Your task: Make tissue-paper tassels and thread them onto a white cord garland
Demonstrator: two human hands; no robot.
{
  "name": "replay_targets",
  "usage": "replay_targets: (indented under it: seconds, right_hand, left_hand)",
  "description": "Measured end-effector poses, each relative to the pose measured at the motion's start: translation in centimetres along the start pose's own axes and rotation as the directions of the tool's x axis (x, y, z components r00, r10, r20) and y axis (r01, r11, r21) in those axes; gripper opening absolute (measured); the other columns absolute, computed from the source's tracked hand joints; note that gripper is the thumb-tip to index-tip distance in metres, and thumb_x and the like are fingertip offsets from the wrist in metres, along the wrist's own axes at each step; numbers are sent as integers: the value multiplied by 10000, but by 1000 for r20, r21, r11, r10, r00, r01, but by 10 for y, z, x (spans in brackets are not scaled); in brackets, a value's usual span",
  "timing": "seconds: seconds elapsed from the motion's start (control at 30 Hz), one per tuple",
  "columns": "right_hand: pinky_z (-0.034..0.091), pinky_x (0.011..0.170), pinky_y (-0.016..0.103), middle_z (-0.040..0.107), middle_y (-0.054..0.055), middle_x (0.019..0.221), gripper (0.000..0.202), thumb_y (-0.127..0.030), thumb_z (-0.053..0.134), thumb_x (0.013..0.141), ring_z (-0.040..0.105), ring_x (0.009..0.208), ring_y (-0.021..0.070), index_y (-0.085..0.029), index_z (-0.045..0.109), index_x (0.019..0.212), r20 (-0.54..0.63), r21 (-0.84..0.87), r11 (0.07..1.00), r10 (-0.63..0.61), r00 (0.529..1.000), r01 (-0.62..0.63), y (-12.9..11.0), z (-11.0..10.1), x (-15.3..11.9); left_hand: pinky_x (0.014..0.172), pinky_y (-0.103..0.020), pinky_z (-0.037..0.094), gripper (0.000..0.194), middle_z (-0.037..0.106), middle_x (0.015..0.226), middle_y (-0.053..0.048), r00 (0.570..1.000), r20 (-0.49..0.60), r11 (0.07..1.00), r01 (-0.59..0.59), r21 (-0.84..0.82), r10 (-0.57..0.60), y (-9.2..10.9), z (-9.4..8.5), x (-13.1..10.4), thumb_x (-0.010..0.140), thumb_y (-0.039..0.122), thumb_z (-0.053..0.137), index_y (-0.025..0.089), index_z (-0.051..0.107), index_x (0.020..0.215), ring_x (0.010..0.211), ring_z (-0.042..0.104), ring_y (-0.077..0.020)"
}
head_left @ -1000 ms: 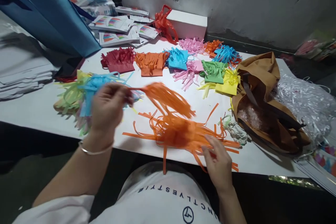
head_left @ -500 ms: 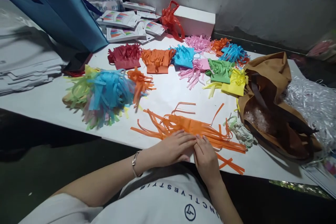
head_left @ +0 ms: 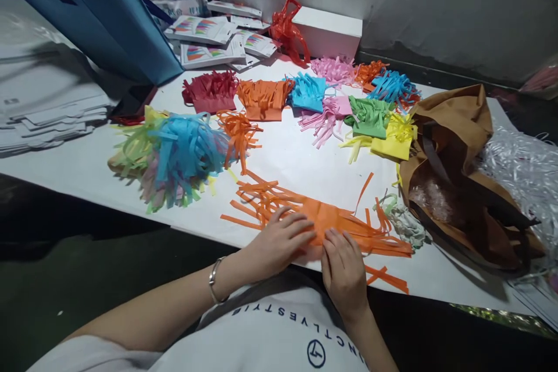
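A sheet of orange tissue paper (head_left: 323,213) lies spread near the table's front edge, uncut in its middle and sliced into long strips at both sides. My left hand (head_left: 283,239) rests on its left half, fingers slightly bent and apart. At the near edge of the middle band, my right hand (head_left: 344,264) has its fingers close together over the paper, with the thumb on the near side. The paper's near edge is partly hidden under both hands. Loose orange strips (head_left: 383,276) lie right of my right hand.
Beyond stand fringed paper bundles, including a red one (head_left: 211,93), a green one (head_left: 370,116) and a large blue tassel pile (head_left: 185,148). A brown bag (head_left: 449,122) is at the right, a blue bag (head_left: 117,23) at the left. Flat boxes (head_left: 213,53) are stacked behind.
My left hand has shifted left, away from my right hand, and its fingers have spread. More of the orange paper's middle shows. Strips that lay loose beyond it now lie differently.
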State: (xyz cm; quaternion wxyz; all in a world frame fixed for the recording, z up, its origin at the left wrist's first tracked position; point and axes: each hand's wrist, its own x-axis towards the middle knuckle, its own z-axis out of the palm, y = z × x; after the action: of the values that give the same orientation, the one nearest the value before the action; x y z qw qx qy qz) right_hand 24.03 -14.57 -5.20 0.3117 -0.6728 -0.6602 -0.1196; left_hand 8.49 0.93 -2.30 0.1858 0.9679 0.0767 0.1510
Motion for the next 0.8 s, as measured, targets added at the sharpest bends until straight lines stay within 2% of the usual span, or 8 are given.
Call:
replay_targets:
  seconds: [0.07,0.13,0.27,0.4,0.57,0.67,0.73,0.8]
  right_hand:
    - [432,1069,465,694,118,1191,294,-43,486,927,608,1197,234,-160,593,1174,73,26,999,-40,997,38,2,-2,-1]
    - [403,1072,468,700,101,1175,307,-27,450,930,609,1182,229,-169,589,1164,124,46,998,-42,991,37,4,-3,-2]
    - [421,959,425,707,68,975,195,-89,422,969,640,980,210,-189,581,1021,124,25,988,146,982,-150,6,-4,5]
    - [414,796,349,636,45,795,199,-186,373,1012,590,767,195,-190,531,892,166,-105,948,315,934,-301,10,2,25]
    - [345,689,344,585,12,640,153,-147,445,985,534,618,202,-186,556,887,191,-247,911,381,905,-331,27,12,48]
    - [354,728,366,606,26,672,121,-131,487,962,554,670,218,-182,585,913,186,-305,893,396,899,-331,32,9,54]
    - [370,808,412,651,79,822,112,-133,497,954,582,814,255,-167,602,974,121,-342,874,406,906,-346,29,3,55]
    - [369,902,457,655,122,999,145,-136,506,948,572,971,282,-158,609,1047,57,-324,898,334,941,-299,21,-1,52]
  left_hand:
    - [1049,-442,269,266,696,1145,-75,1000,23,998,4,-62,-2,4,9,-1,931,116,477,207,616,1138,1121,568,-243]
    - [984,-416,291,260,710,1094,-72,999,9,994,43,-98,-42,1,13,-2,934,90,448,197,628,1088,1067,584,-236]
    - [861,-376,303,208,716,1000,-58,994,19,990,107,-93,-105,-9,8,1,936,113,450,188,637,984,935,597,-216]
    - [763,-351,311,262,682,792,-49,969,70,971,237,16,-237,-15,2,24,969,164,410,165,614,805,765,591,-192]
    - [665,-350,310,232,663,656,-80,904,208,923,340,178,-373,-24,1,62,907,163,482,150,606,711,591,585,-205]
    - [647,-357,327,225,672,649,-110,887,228,908,354,225,-402,-26,4,71,900,192,496,139,632,728,566,597,-232]
    - [643,-356,335,235,675,647,-112,888,222,907,353,230,-402,-27,7,73,908,214,498,137,641,738,565,603,-238]
    - [642,-352,336,232,675,647,-106,892,221,910,347,227,-396,-28,10,72,911,223,506,138,639,741,569,607,-232]
